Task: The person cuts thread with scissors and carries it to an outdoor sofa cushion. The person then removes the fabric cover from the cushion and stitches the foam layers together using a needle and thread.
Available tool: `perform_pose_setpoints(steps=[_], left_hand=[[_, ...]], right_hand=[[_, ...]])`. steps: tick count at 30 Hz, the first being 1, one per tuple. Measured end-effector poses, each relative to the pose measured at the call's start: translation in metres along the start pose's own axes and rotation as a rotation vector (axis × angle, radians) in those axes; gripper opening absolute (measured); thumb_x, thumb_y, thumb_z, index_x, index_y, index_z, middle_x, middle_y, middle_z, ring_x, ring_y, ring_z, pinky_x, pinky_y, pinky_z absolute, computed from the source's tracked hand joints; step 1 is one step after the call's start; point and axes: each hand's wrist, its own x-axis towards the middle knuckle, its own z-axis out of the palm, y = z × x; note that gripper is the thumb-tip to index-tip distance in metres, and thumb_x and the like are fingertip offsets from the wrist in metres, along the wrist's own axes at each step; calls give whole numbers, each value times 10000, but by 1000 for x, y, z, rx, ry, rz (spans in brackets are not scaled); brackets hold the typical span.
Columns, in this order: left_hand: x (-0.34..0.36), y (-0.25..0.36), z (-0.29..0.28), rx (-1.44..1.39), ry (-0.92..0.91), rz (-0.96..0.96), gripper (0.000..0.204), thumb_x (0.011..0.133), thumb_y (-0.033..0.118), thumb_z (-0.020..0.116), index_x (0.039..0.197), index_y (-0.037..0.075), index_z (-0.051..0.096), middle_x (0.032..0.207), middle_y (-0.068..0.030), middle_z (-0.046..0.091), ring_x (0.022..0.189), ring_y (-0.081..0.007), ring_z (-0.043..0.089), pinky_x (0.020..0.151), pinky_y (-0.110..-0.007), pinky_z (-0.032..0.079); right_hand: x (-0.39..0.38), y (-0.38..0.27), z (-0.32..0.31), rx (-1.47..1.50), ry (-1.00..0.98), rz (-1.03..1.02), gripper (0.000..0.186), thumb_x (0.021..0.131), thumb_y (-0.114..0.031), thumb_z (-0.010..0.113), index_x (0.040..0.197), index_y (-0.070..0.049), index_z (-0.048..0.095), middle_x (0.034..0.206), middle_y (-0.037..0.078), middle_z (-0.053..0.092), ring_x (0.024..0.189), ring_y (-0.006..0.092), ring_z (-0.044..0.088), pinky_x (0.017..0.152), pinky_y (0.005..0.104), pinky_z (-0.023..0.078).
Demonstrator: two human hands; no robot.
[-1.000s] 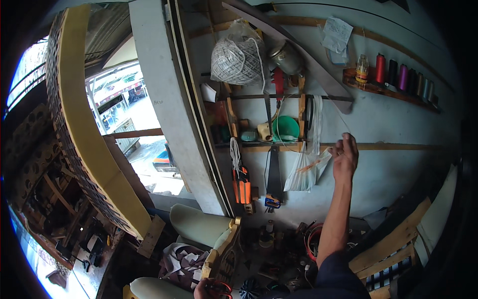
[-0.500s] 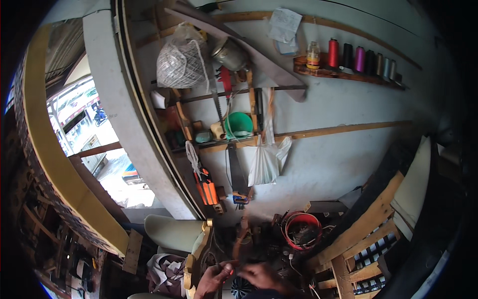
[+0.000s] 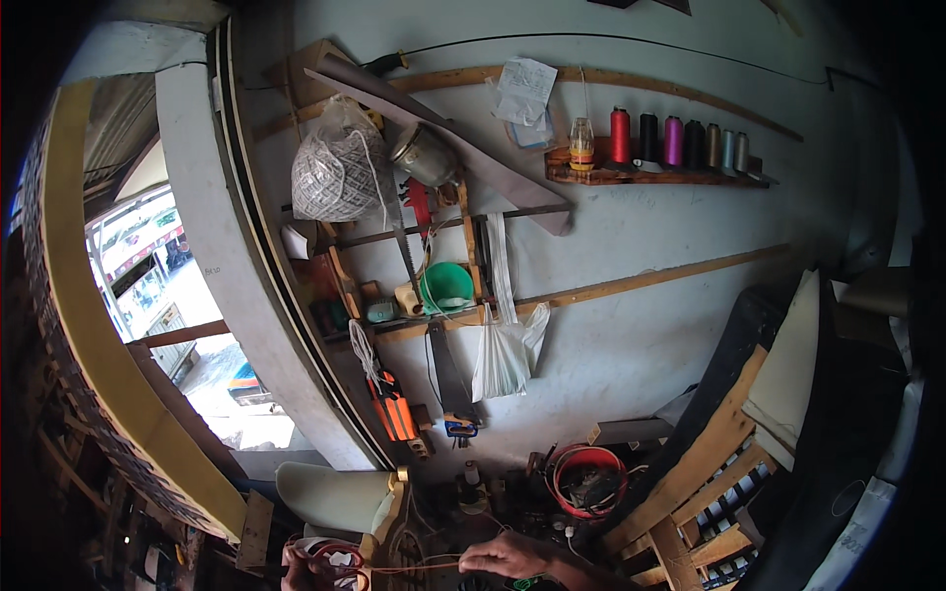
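At the lower edge my left hand [image 3: 301, 563] is closed on red-handled scissors [image 3: 345, 558]. A thin orange-tan string [image 3: 414, 567] stretches from beside them to my right hand [image 3: 503, 556], whose fingers are pinched on it. Just behind both hands is a pale upholstered armchair [image 3: 325, 488] with a yellowish carved frame [image 3: 384, 517]; what lies under the hands is dark and hard to make out.
Ahead, a wall holds saws [image 3: 453, 384], bags [image 3: 503, 355] and a spool shelf [image 3: 660, 177]. A red bucket [image 3: 581, 502] with hoses stands on the floor. A wooden slatted frame [image 3: 670, 522] leans at right; a yellow-edged panel [image 3: 128, 374] stands left, beside an open doorway.
My right hand has come down from raised near the wall to the lower centre, beside my left hand, and a string now runs between them. The view has shifted, with the wall appearing further left.
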Motion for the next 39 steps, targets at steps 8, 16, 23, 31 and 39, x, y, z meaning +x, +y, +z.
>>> perform_pose_setpoints(steps=[8,16,23,31,39], left_hand=[[-13,0,-46,-103,13,240,282,1026,394,540,927,154,649,797,-22,648,707,-198,638,601,-404,566],[-14,48,-83,-432,345,254,462,890,447,714,1045,12,707,983,-104,697,889,-285,665,798,-446,569],[-26,35,-40,18,711,530,515,938,482,624,1207,44,658,1091,-119,692,910,-279,656,831,-495,549],[3,48,-265,-445,553,722,159,996,263,635,1095,139,642,913,53,702,771,-54,644,579,-239,512],[-54,92,-385,-240,718,974,330,1021,348,586,1255,114,593,939,-24,631,713,-125,560,570,-271,469]], right_hand=[[6,-8,-3,-90,-28,-63,381,1039,-413,502,1032,-79,684,802,88,688,734,270,684,668,341,498],[-23,-13,-71,-191,46,-81,219,994,-283,621,1041,-100,733,918,81,749,871,236,738,735,312,564],[-25,6,-111,-112,581,-18,181,964,-198,672,980,-32,741,816,45,739,728,89,662,668,251,503],[-71,96,-231,-220,1429,87,235,985,-230,639,918,-14,704,670,-72,489,601,27,352,535,234,288],[-92,137,-319,-400,1671,276,351,988,-304,579,1004,17,723,901,94,732,822,184,633,806,315,486]])
